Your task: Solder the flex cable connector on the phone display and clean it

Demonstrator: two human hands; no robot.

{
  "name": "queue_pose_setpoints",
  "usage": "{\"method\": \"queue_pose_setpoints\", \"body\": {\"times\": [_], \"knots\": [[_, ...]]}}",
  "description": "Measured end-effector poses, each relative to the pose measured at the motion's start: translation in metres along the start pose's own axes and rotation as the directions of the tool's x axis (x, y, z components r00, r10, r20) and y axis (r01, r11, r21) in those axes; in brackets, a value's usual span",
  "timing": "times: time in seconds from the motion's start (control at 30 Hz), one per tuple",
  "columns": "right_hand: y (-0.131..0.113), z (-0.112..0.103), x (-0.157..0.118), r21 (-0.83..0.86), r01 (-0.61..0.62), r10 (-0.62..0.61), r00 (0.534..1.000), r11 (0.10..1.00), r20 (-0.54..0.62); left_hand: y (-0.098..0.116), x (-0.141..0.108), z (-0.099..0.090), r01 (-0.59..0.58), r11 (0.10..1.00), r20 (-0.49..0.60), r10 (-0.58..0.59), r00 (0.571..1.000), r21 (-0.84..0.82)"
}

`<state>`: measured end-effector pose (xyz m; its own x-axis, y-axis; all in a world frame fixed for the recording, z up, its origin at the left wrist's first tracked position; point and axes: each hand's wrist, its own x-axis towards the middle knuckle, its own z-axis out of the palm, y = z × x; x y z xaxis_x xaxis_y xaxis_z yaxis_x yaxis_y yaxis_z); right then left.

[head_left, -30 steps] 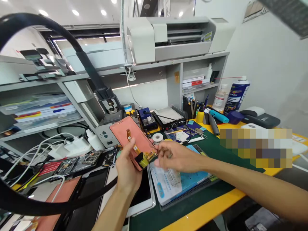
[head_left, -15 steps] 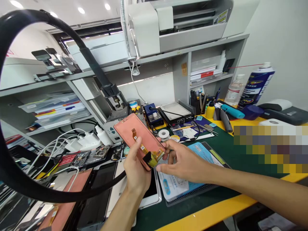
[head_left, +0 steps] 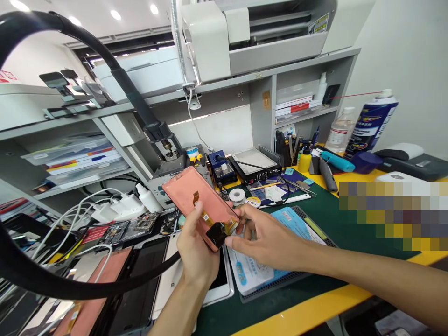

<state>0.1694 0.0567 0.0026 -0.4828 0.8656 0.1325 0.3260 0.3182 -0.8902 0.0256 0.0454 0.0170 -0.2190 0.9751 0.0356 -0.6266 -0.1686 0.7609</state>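
- Left hand [head_left: 196, 254]: fingers curled, gripping phone screen [head_left: 189, 191] (pink side up) above white tablet [head_left: 163, 270]
- Right hand [head_left: 262, 238]: fingers partly open, touching screen's lower corner
- Ribbon cable [head_left: 206, 217]: lying across pink side

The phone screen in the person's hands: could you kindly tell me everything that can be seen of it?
The phone screen is a slim rectangular panel, its visible face covered by a smooth salmon-pink film. A thin amber ribbon cable lies across that face and leads to a black square piece near the lower end. The panel is held tilted above the bench, its far end pointing toward the shelves. The left hand supports it from below, while the right hand touches its lower corner.
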Motion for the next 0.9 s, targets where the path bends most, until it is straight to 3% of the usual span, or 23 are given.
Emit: {"method": "queue_pose_setpoints", "body": {"times": [0.23, 0.43, 0.63, 0.9], "knots": [[0.005, 0.006, -0.002, 0.14, 0.034, -0.027, 0.999, 0.99, -0.047, -0.003, -0.005, 0.001, 0.014, 1.0, 0.028, -0.013, 1.0, -0.018], [0.004, 0.008, 0.006, 0.495, -0.077, 0.054, 0.997, 0.866, 0.06, -0.002, -0.012, 0.007, 0.022, 1.0, -0.008, -0.022, 1.0, -0.001], [-0.002, 0.0, 0.011, 0.589, -0.104, 0.033, 0.991, 0.802, 0.131, 0.002, -0.015, 0.01, 0.05, 0.999, -0.044, -0.05, 0.998, 0.003], [-0.006, -0.017, 0.012, 0.602, 0.012, 0.001, 1.0, 0.798, -0.021, -0.002, -0.02, 0.008, -0.03, 0.999, 0.062, 0.028, 0.998, 0.026]]}}
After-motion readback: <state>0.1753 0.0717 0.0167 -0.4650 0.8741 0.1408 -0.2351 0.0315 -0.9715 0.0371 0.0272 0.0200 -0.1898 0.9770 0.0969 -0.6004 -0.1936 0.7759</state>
